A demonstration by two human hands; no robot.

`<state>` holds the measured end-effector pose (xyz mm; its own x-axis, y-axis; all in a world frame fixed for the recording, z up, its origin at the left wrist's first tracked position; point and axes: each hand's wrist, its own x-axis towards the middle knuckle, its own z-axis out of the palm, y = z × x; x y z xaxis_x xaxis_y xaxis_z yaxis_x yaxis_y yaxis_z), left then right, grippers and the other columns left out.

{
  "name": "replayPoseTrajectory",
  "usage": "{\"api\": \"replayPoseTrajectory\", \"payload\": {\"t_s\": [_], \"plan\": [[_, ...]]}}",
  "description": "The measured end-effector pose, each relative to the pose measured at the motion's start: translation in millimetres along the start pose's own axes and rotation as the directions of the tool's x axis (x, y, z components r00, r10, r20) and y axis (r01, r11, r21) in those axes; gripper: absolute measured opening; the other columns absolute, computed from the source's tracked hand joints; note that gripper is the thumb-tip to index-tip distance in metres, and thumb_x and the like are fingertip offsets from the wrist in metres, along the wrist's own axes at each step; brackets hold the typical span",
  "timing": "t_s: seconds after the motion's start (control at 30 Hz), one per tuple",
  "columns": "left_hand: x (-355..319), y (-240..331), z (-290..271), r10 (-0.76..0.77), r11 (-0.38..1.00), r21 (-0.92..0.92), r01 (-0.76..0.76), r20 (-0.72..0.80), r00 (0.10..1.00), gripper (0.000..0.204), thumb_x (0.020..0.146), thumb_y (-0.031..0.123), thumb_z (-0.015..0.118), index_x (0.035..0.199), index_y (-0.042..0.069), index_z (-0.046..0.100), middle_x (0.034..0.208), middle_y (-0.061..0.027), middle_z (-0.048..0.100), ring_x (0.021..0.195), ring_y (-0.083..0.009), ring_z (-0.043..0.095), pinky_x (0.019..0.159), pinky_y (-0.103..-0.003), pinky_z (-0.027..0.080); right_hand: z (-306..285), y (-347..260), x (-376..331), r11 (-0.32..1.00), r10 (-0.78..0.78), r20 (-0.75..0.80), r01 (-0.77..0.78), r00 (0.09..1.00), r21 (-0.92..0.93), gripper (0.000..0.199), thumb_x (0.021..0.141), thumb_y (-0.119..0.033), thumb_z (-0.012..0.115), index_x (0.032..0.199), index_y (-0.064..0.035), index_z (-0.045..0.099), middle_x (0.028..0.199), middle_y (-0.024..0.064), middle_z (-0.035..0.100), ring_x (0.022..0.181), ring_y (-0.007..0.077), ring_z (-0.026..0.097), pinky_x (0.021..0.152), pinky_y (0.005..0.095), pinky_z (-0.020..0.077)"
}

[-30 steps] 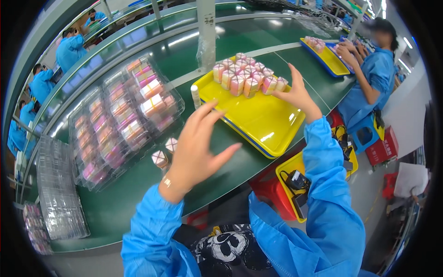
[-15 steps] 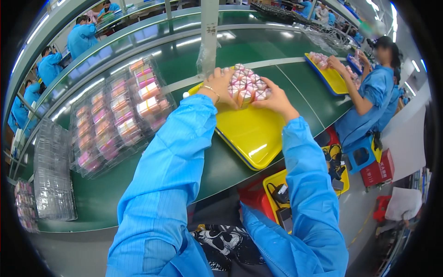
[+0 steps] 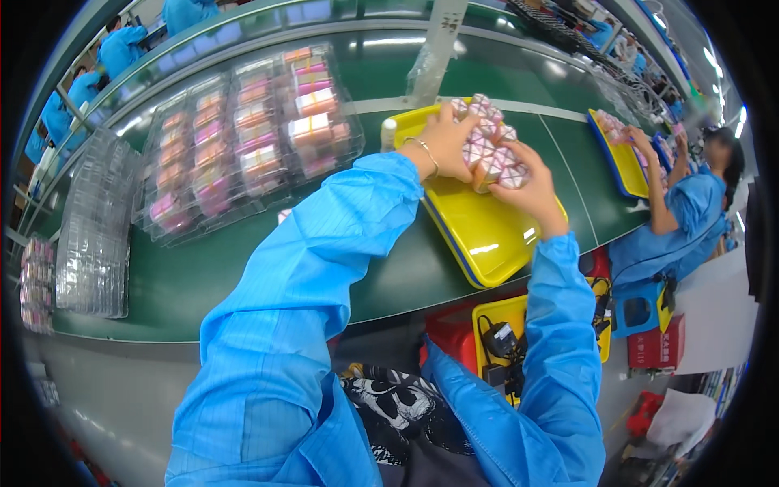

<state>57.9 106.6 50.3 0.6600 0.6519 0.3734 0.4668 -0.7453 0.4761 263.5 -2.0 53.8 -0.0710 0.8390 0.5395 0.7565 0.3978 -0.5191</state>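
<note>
My left hand (image 3: 445, 144) and my right hand (image 3: 531, 191) grip a cluster of small pink-and-white pieces (image 3: 485, 150) from its two sides. Their end faces carry crossing dark lines; I cannot tell what kind of part they are. The cluster is over the far half of a yellow tray (image 3: 491, 231), which has a blue one beneath it. To the left, transparent plastic blister trays (image 3: 280, 195) hold rows of pink, orange and white pieces. A small pale piece (image 3: 283, 216) shows beside my left sleeve, partly hidden.
A stack of transparent blister trays (image 3: 93, 235) stands at the left of the green table (image 3: 389, 284). Behind the yellow tray rises a metal post (image 3: 442, 49). At right a co-worker (image 3: 673, 211) handles similar pieces over another yellow tray (image 3: 625, 166). A yellow bin with black adapters (image 3: 501, 341) sits below the table edge.
The view has shifted, so the table's things appear farther right and most sit higher. Both hands keep hold of the cluster, which has turned slightly over the yellow tray.
</note>
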Motion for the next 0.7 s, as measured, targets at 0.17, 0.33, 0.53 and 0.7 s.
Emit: {"api": "replayPoseTrajectory", "payload": {"t_s": [0.17, 0.33, 0.53, 0.7], "plan": [[-26, 46, -43, 0.076, 0.996, 0.052, -0.066, -0.222, 0.972, 0.091, 0.054, 0.036, 0.087, 0.135, 0.018, 0.048, 0.127, -0.0294, 0.037, 0.110, -0.0532, 0.046, 0.098, -0.054, 0.044, -35, -50, 5, 0.991, -0.128, -0.036, 0.126, 0.991, -0.033, 0.076, 0.055, -0.009, 0.085, 0.127, -0.0070, 0.061, 0.133, 0.0181, 0.056, 0.122, 0.0296, 0.057, 0.101, 0.0365, 0.0470], [-116, 83, -139, 0.037, 0.992, 0.127, 0.011, -0.373, 0.927, 0.084, 0.055, 0.018, 0.085, 0.131, 0.014, 0.051, 0.125, -0.0246, 0.040, 0.117, -0.0462, 0.045, 0.098, -0.047, 0.046, -17, -145, 16, 0.957, -0.260, -0.055, 0.265, 0.964, 0.118, 0.075, 0.055, -0.011, 0.085, 0.126, -0.0072, 0.062, 0.135, 0.0177, 0.055, 0.124, 0.0311, 0.056, 0.103, 0.0382, 0.0450], [-249, 63, -208, -0.242, 0.889, 0.285, 0.359, -0.374, 0.895, 0.088, 0.052, 0.011, 0.083, 0.133, 0.014, 0.049, 0.128, -0.0212, 0.039, 0.121, -0.0397, 0.044, 0.102, -0.045, 0.043, 92, -231, 25, 0.832, -0.447, 0.065, 0.388, 0.892, 0.396, 0.071, 0.057, -0.019, 0.086, 0.123, -0.0089, 0.062, 0.129, 0.0212, 0.052, 0.117, 0.0384, 0.057, 0.098, 0.0416, 0.0488], [-347, 22, -229, -0.449, 0.818, 0.157, 0.553, -0.427, 0.785, 0.085, 0.053, 0.012, 0.083, 0.132, 0.012, 0.050, 0.124, -0.0226, 0.040, 0.118, -0.0405, 0.044, 0.100, -0.044, 0.045, 198, -280, 25, 0.692, -0.538, 0.192, 0.300, 0.821, 0.656, 0.076, 0.057, -0.022, 0.087, 0.127, -0.0112, 0.061, 0.135, 0.0210, 0.049, 0.120, 0.0394, 0.055, 0.098, 0.0415, 0.0485]]}}
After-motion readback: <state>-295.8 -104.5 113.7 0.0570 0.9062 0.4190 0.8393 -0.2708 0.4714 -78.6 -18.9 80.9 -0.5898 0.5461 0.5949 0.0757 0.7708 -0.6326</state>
